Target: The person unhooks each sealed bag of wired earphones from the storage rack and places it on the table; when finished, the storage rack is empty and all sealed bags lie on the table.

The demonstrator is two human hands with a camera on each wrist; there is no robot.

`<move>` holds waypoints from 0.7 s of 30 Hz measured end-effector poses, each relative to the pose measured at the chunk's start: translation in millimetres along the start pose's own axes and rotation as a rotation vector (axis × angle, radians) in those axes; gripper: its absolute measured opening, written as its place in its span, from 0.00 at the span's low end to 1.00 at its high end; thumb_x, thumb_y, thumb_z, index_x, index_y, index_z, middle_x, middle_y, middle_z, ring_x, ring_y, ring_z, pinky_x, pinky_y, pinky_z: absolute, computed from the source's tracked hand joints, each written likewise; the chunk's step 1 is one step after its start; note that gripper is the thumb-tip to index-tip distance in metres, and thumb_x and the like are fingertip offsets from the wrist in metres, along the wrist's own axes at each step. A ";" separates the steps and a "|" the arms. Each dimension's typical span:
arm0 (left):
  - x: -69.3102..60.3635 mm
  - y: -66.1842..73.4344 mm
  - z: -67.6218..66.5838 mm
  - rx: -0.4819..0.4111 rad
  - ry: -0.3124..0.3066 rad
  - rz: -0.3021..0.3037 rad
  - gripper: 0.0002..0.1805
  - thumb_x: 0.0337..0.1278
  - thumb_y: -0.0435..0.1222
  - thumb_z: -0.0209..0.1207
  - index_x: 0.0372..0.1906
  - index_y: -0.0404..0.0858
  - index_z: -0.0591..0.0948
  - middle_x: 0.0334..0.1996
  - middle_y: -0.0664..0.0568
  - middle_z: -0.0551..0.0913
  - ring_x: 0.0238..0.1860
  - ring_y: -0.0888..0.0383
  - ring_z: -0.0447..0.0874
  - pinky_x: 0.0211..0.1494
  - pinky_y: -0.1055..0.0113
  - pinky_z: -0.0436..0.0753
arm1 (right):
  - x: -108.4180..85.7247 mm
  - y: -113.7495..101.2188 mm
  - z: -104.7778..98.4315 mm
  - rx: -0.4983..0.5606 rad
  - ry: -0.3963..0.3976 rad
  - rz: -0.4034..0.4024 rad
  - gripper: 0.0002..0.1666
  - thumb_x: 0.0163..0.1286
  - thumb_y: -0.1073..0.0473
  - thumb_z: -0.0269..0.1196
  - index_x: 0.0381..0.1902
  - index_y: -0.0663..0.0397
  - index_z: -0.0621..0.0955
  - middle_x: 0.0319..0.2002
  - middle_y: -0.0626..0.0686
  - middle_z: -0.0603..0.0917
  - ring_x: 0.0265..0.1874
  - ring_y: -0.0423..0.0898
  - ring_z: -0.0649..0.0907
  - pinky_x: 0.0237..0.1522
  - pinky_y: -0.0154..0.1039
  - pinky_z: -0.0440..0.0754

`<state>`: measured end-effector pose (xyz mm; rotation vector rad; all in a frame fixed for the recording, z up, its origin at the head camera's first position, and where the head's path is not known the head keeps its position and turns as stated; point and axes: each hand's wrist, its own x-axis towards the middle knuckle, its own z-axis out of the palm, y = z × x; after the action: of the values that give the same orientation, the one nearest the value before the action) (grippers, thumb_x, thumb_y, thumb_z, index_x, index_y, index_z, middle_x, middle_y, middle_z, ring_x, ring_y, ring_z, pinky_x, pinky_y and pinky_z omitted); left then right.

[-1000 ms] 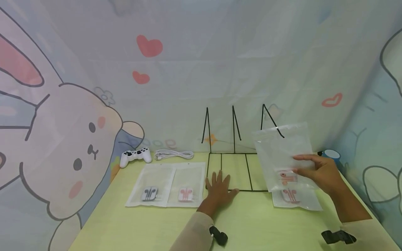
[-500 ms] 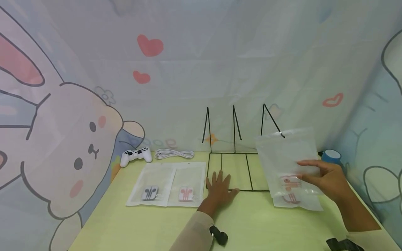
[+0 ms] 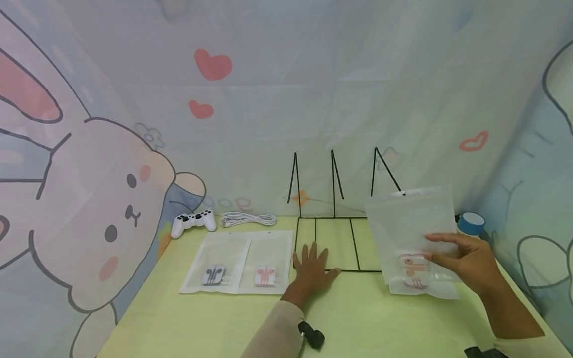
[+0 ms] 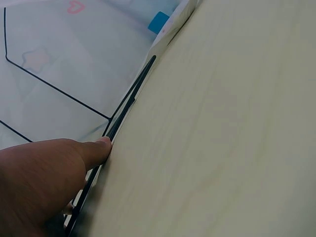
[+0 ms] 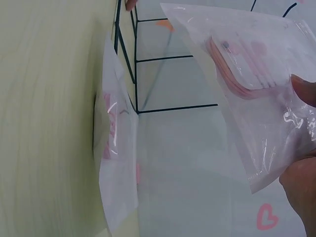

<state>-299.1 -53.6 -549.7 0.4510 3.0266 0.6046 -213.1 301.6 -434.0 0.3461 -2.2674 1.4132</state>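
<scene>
My right hand (image 3: 470, 258) pinches the right edge of a clear zip bag (image 3: 403, 223) with a white case of pink earphones (image 3: 414, 266) inside. The bag's top edge meets the tip of the right hook on a black wire rack (image 3: 358, 246); whether the tip is through a hole cannot be told. Below it, a second such bag (image 3: 440, 289) lies on the table, partly covered. In the head view my left hand (image 3: 311, 272) rests on the rack's base with fingers spread. Its thumb (image 4: 96, 150) touches the front bar in the left wrist view.
Two more bags, one with dark earphones (image 3: 214, 275) and one with pink earphones (image 3: 265, 276), lie flat left of the rack. Behind them are a white game controller (image 3: 193, 222) and a coiled white cable (image 3: 248, 220). A blue-topped roll (image 3: 471, 223) stands at the back right.
My right hand has moved the zip bag down and slightly right, so its top edge dropped from above the hook tip to the tip. The left hand has stayed put.
</scene>
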 end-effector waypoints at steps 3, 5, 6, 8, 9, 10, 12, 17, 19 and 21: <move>0.3 -0.3 1.3 0.002 0.000 -0.001 0.41 0.80 0.64 0.52 0.85 0.47 0.67 0.89 0.38 0.54 0.90 0.31 0.47 0.84 0.23 0.47 | -3.6 0.8 0.4 0.008 -0.004 0.004 0.24 0.58 0.75 0.80 0.53 0.55 0.94 0.49 0.23 0.89 0.25 0.28 0.86 0.29 0.27 0.83; 0.3 -0.7 2.3 0.002 0.004 -0.001 0.41 0.80 0.64 0.52 0.85 0.47 0.67 0.89 0.38 0.55 0.90 0.31 0.47 0.84 0.23 0.47 | -5.9 3.1 -0.3 0.013 -0.010 0.014 0.24 0.59 0.75 0.80 0.53 0.55 0.94 0.49 0.22 0.90 0.27 0.28 0.88 0.30 0.27 0.84; 0.3 -0.9 2.6 0.001 0.004 0.000 0.41 0.80 0.64 0.52 0.85 0.47 0.67 0.89 0.37 0.55 0.90 0.31 0.47 0.84 0.23 0.47 | -7.0 4.7 -1.1 0.019 -0.019 0.022 0.24 0.59 0.75 0.79 0.53 0.56 0.93 0.49 0.22 0.90 0.27 0.29 0.89 0.31 0.27 0.85; 0.3 -1.5 4.2 0.002 0.004 0.000 0.41 0.79 0.64 0.52 0.85 0.47 0.67 0.89 0.37 0.55 0.90 0.31 0.47 0.84 0.22 0.47 | -9.8 9.0 -3.5 0.037 -0.047 0.045 0.24 0.60 0.75 0.79 0.54 0.58 0.93 0.49 0.22 0.90 0.26 0.30 0.89 0.29 0.29 0.86; 0.4 -1.8 5.0 0.002 0.001 0.000 0.41 0.79 0.64 0.52 0.85 0.47 0.67 0.89 0.37 0.55 0.90 0.31 0.47 0.84 0.22 0.46 | -10.6 11.4 -5.3 0.054 -0.069 0.062 0.24 0.61 0.76 0.78 0.55 0.59 0.92 0.47 0.24 0.91 0.26 0.32 0.90 0.29 0.31 0.87; 0.4 -2.1 5.6 0.001 0.000 0.001 0.42 0.79 0.64 0.52 0.85 0.47 0.67 0.89 0.37 0.55 0.90 0.31 0.47 0.84 0.22 0.46 | -11.2 13.9 -7.3 0.070 -0.093 0.080 0.24 0.61 0.75 0.78 0.56 0.59 0.92 0.46 0.25 0.91 0.26 0.33 0.91 0.28 0.33 0.88; 0.9 -2.3 6.3 -0.001 -0.001 0.003 0.42 0.79 0.65 0.51 0.85 0.47 0.66 0.89 0.37 0.55 0.90 0.31 0.46 0.84 0.22 0.46 | -11.8 19.0 -12.3 0.084 -0.144 0.124 0.25 0.63 0.74 0.77 0.58 0.55 0.91 0.44 0.26 0.92 0.28 0.37 0.92 0.27 0.37 0.89; 2.4 -2.6 6.4 0.001 0.007 0.008 0.41 0.80 0.65 0.51 0.85 0.47 0.67 0.89 0.37 0.55 0.90 0.31 0.47 0.84 0.22 0.46 | -5.0 36.6 -27.1 0.013 -0.236 0.232 0.27 0.66 0.66 0.78 0.63 0.48 0.90 0.43 0.25 0.90 0.29 0.38 0.90 0.28 0.40 0.89; 2.7 -3.0 6.9 0.008 0.009 0.006 0.41 0.80 0.64 0.51 0.85 0.47 0.67 0.89 0.37 0.55 0.89 0.31 0.47 0.84 0.22 0.47 | -0.6 46.6 -33.7 -0.024 -0.253 0.284 0.28 0.66 0.63 0.79 0.64 0.46 0.89 0.46 0.22 0.86 0.31 0.35 0.88 0.31 0.38 0.88; 3.5 -2.9 6.7 0.014 0.008 0.005 0.41 0.79 0.64 0.52 0.85 0.47 0.67 0.89 0.37 0.55 0.89 0.31 0.48 0.84 0.22 0.48 | 4.5 54.4 -42.7 -0.057 -0.266 0.346 0.27 0.67 0.59 0.79 0.64 0.39 0.89 0.45 0.21 0.84 0.32 0.34 0.86 0.33 0.37 0.87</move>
<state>-302.8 -52.7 -556.9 0.4580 3.0405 0.5874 -230.4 364.2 -458.2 0.1326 -2.6804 1.5390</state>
